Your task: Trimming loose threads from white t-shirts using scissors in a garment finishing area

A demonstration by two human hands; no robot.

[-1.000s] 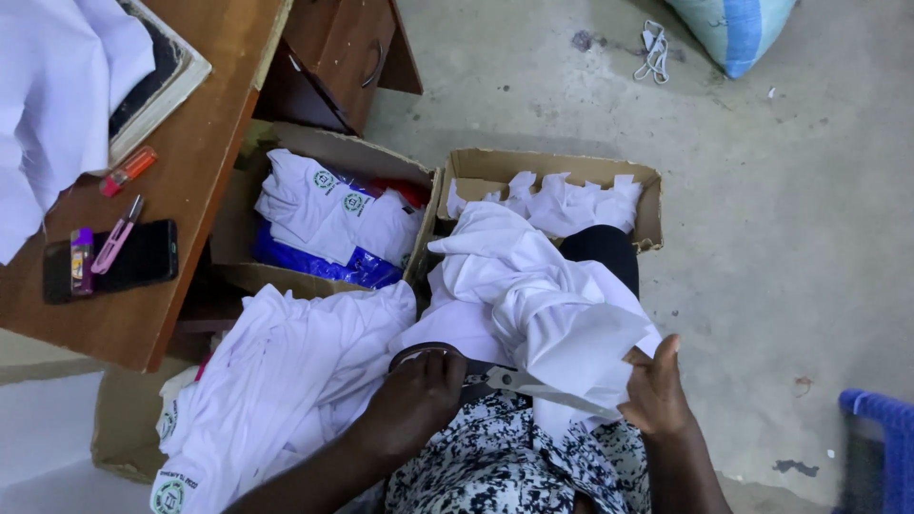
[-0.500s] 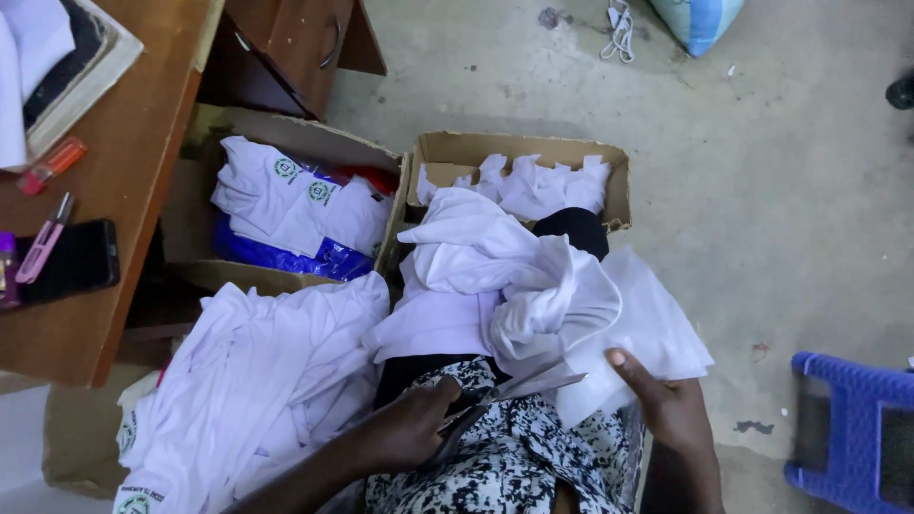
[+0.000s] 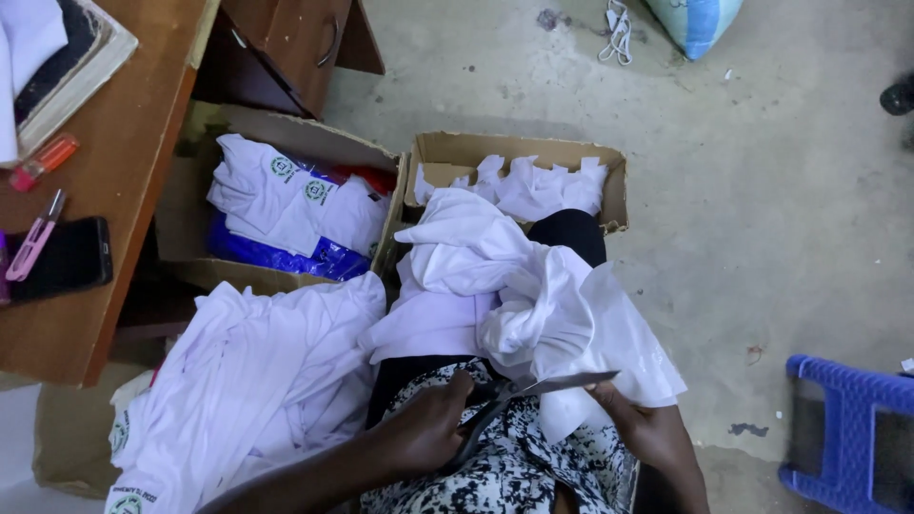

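Observation:
My left hand (image 3: 424, 428) grips the dark handles of a pair of scissors (image 3: 533, 395), whose blades point right across a white garment (image 3: 533, 305) bunched on my lap. At the garment's lower right edge my right hand (image 3: 647, 428) holds the cloth, just under the blade tips. A black-and-white patterned cloth (image 3: 519, 471) covers my lap beneath both hands.
A pile of white shirts (image 3: 248, 381) lies to my left. Two open cardboard boxes stand ahead: the left box (image 3: 200, 247) holds folded white shirts, the right box (image 3: 614, 186) white scraps. A wooden desk (image 3: 124, 152) with a phone (image 3: 62, 257) stands at left, a blue stool (image 3: 847, 428) at right.
The camera view shifted slightly. The white garment was drawn closer over my lap, and the scissors moved right, with their blades now lying across the cloth's lower edge near my right hand.

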